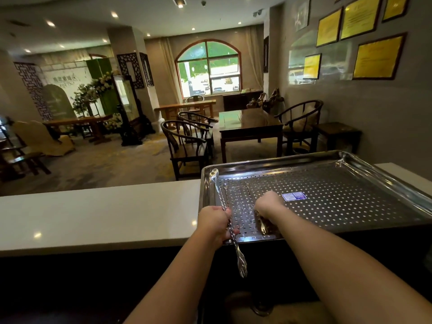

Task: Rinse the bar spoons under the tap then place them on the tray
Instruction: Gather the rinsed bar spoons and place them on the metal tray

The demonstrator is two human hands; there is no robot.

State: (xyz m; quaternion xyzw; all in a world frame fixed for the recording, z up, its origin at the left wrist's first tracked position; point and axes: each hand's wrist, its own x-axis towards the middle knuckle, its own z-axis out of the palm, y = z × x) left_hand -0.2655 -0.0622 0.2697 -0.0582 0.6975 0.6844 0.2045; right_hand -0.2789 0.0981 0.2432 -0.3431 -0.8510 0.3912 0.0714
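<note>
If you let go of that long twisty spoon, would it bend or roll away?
The bar spoon in the left hand looks like metal, so probably stiff. It is thin and round, so it might roll. The perforated tray has a raised rim that would likely stop it.

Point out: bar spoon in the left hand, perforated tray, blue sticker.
bar spoon (230, 226), head view, on the twisted shaft just below the left hand's grip.
perforated tray (350, 206), head view, on a bare part of the holed floor.
blue sticker (293, 196), head view, on the label's middle.
</note>
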